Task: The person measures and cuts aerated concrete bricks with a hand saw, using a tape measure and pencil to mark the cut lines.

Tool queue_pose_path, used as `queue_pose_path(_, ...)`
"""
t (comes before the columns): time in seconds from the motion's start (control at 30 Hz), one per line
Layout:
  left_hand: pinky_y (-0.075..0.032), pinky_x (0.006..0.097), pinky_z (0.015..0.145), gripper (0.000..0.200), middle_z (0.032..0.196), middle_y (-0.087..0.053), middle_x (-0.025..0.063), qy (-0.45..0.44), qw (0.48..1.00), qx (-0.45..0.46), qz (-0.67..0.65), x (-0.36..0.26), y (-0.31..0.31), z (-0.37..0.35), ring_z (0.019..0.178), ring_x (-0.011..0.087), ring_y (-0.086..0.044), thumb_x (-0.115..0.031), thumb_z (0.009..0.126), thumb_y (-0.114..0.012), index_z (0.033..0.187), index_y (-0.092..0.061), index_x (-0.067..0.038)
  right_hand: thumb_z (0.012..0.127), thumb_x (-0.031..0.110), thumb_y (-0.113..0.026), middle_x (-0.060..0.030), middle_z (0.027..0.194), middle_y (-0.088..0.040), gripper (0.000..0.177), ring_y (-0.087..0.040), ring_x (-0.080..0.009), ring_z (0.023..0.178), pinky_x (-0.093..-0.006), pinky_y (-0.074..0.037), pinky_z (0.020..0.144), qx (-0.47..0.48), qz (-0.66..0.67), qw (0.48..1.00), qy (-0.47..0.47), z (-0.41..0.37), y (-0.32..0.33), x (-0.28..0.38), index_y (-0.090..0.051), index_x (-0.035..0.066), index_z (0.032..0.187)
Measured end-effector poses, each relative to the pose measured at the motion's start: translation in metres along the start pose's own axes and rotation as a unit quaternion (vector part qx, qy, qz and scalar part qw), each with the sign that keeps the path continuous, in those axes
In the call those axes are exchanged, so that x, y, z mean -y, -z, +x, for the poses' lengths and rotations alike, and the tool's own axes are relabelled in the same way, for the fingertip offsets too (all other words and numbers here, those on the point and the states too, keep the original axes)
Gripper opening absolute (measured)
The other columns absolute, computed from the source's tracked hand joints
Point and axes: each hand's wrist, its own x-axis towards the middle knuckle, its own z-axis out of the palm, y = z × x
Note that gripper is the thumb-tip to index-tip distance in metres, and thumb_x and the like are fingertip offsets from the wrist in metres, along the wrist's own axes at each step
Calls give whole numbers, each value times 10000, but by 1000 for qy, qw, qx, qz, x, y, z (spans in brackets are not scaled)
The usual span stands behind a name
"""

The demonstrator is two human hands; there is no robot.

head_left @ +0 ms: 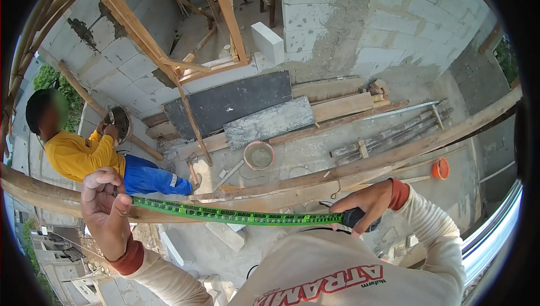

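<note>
A green tape measure blade (236, 215) stretches between my two hands and sags slightly in the middle. My left hand (107, 210) pinches its free end, with the fingers raised. On the right, my right hand (368, 202) is wrapped over the dark tape case (360, 220), where the blade comes out. Behind the blade runs a long wooden pole (394, 162), partly covered by it and by my hands.
At the left a co-worker in a yellow shirt (79, 154) holds a round pan (119, 123). Below lie a dark board (230, 103), planks (343, 106), a mortar bucket (259, 155) and an orange bucket (440, 169). A wooden frame (132, 25) stands by the block wall (309, 19).
</note>
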Motion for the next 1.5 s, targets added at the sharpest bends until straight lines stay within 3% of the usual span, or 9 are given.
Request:
queue_pose_path(0.13,-388,264,962,341,1145,-495,70,-56,997,33,41,-6,22,22,1021,148,-499,-129,908,-764,1151,-544,-35,992,158,-589,-46,949,-636,240,-569,-135,909,-282,-470,834,-32,264,963,-41,-44,-33,-20,-642,42,1195)
queue_pose_path(0.37,-422,269,894,282,1124,-527,73,-78,997,-16,11,11,-2,42,961,145,-522,-96,915,-746,1128,-574,-24,1016,156,-532,-56,833,-653,239,-580,-140,772,-283,-493,736,-427,21,893,-142,-155,-46,40,-681,-31,1012)
queue_pose_path(0.43,-402,350,1036,562,1307,-504,170,-59,995,-48,-62,16,-14,43,1119,218,-526,-98,921,-718,1400,-437,-18,1020,179,-538,-49,784,-644,261,-574,-138,726,-281,-487,700,-489,-57,861,-128,-169,-32,59,-686,-32,978)
queue_pose_path(0.6,-234,497,1213,881,1574,-254,367,-40,932,-190,-306,-27,-114,52,1464,414,-341,-182,961,-611,1619,-42,-41,1030,203,-532,-40,753,-618,284,-559,-118,704,-277,-476,669,-507,-107,847,-121,-178,32,90,-683,-32,979)
queue_pose_path(0.77,-203,472,1239,724,1619,-184,341,77,901,-92,-418,-33,-154,60,1542,380,-204,-235,1035,-483,1615,-95,-38,1018,198,-556,-23,786,-629,269,-572,-102,715,-260,-487,673,-481,-121,864,-85,-170,122,97,-692,-33,1005)
queue_pose_path(1.03,-474,411,1013,801,1448,-507,208,116,974,193,4,-64,-212,85,1221,287,-592,-197,843,-755,1526,-371,-34,886,312,-579,-30,884,-712,277,-622,-200,807,-349,-491,809,-462,-340,780,-249,-120,283,46,-765,119,958)
queue_pose_path(1.2,-527,380,907,705,1225,-660,159,5,851,386,355,-18,-276,165,1034,235,-670,-167,873,-736,1493,-429,-28,830,268,-579,-66,876,-723,234,-647,-246,791,-406,-503,754,-420,-380,770,-295,-77,342,2,-765,140,892)
queue_pose_path(1.33,-545,329,817,652,1070,-713,130,102,844,360,385,137,-337,235,871,241,-716,-252,920,-706,1467,-445,-13,825,268,-581,-62,874,-722,233,-639,-236,783,-398,-502,754,-421,-347,800,-252,-67,357,-21,-765,140,888)
queue_pose_path(1.5,-460,420,1016,627,1406,-566,174,498,850,149,-84,249,-407,232,1240,271,-592,-406,990,-603,1470,-427,-44,837,284,-578,-53,877,-721,253,-630,-219,787,-373,-500,770,-392,-300,838,-232,-82,396,-50,-762,129,917)
